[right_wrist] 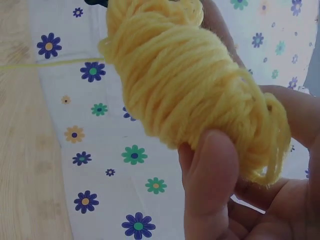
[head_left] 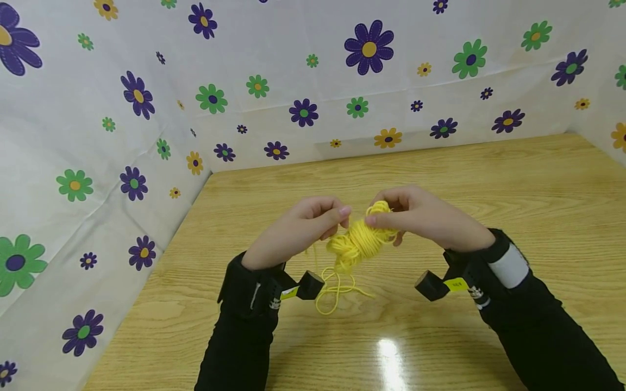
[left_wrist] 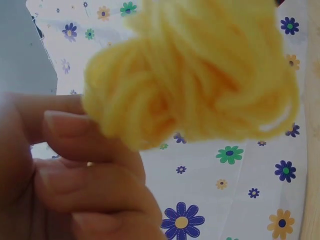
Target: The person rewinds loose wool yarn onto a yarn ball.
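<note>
A bundle of yellow yarn point(head_left: 364, 239), wound round its middle with loops at both ends, is held above the table. My right hand point(head_left: 415, 214) grips its right end, the thumb point(right_wrist: 215, 165) pressed on the wound strands and the fingers behind. Just left of the bundle, my left hand point(head_left: 310, 222) has curled fingers and pinches a strand of the yarn. In the left wrist view, the bundle point(left_wrist: 190, 85) looms blurred beyond the curled fingers point(left_wrist: 95, 185). A thin strand point(right_wrist: 55, 62) stretches left from the bundle in the right wrist view.
Below the hands, a loose yarn tail point(head_left: 337, 290) lies in loops on the wooden table point(head_left: 489, 190). White cloth point(head_left: 293, 54) with purple, green and orange flowers rises behind the table and along its left side. Both wrists wear black camera mounts point(head_left: 432, 286).
</note>
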Demonstrator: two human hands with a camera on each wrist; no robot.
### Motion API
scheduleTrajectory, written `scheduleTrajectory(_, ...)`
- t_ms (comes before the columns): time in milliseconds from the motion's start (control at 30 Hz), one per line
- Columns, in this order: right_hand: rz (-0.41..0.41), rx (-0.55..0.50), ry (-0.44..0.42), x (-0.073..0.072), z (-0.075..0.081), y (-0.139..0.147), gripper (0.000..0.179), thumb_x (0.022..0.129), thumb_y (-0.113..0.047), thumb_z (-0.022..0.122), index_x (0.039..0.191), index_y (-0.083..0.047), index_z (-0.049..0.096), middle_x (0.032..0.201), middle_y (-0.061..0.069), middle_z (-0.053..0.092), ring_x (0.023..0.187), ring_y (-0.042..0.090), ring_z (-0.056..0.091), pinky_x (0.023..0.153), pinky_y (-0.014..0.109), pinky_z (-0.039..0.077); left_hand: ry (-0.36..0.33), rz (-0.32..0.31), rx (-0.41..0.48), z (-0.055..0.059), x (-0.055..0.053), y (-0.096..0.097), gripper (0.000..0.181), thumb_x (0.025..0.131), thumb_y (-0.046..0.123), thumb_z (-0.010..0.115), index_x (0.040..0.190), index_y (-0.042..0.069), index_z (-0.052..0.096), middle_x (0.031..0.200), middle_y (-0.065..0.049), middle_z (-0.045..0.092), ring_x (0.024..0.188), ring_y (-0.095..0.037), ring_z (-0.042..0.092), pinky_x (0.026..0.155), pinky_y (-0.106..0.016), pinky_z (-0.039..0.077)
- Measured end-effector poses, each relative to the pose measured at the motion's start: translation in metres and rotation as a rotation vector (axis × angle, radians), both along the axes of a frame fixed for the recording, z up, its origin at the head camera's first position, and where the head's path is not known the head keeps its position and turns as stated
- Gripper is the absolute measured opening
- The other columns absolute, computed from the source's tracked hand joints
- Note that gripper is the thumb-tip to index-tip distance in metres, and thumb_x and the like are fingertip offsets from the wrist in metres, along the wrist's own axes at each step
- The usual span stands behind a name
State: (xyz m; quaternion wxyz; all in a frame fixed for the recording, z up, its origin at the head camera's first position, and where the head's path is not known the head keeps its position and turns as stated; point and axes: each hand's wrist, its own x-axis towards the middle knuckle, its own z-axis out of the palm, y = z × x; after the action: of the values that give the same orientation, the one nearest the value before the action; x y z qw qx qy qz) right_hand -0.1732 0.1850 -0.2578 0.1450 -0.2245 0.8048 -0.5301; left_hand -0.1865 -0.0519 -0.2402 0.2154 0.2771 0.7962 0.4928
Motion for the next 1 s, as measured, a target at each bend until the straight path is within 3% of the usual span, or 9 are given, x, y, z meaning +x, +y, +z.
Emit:
scheduleTrajectory(333, -0.109, -0.009, 0.031, -0.004, -0.005, -0.002, 0.026, 0.099, -0.022, 0.06, 0.101, 0.003, 0.06, 0.092, 0.012, 0.062, 0.082, 0.023, 0.062, 0.072, 0.036, 0.059, 0.069, 0.01, 0.006, 0.003, 0.005, -0.003, 0.026, 0.108, 0.017, 0.044, 0.103, 0.0, 0.063, 0.074, -0.003, 0.042, 0.073, -0.02, 0.041, 0.072, -0.032, 0.036)
scheduleTrajectory(600, -0.189, -0.064, 0.017, -0.006, -0.007, -0.002, 0.027, 0.099, -0.02, 0.061, 0.103, 0.006, 0.058, 0.099, 0.016, 0.06, 0.086, 0.023, 0.062, 0.075, 0.038, 0.06, 0.079, 0.004, 0.018, 0.003, 0.006, -0.002, 0.024, 0.107, 0.014, 0.045, 0.105, -0.001, 0.063, 0.074, -0.004, 0.043, 0.069, -0.021, 0.037, 0.067, -0.03, 0.033)
scheduleTrajectory(867, -0.252, -0.12, 0.005, -0.008, -0.006, -0.002, 0.036, 0.101, -0.023, 0.059, 0.117, 0.01, 0.057, 0.107, 0.017, 0.061, 0.089, 0.018, 0.064, 0.076, 0.031, 0.06, 0.098, -0.001, 0.018, 0.003, 0.008, -0.003, 0.025, 0.107, 0.013, 0.044, 0.109, 0.0, 0.066, 0.075, -0.003, 0.046, 0.063, -0.021, 0.033, 0.061, -0.029, 0.03)
scheduleTrajectory(1000, -0.289, -0.138, 0.002, -0.008, -0.005, -0.001, 0.041, 0.102, -0.025, 0.057, 0.123, 0.011, 0.055, 0.113, 0.02, 0.06, 0.09, 0.015, 0.065, 0.077, 0.029, 0.059, 0.114, -0.012, 0.02, 0.004, 0.01, -0.002, 0.026, 0.107, 0.012, 0.045, 0.109, -0.001, 0.066, 0.075, -0.003, 0.048, 0.065, -0.021, 0.035, 0.064, -0.029, 0.031)
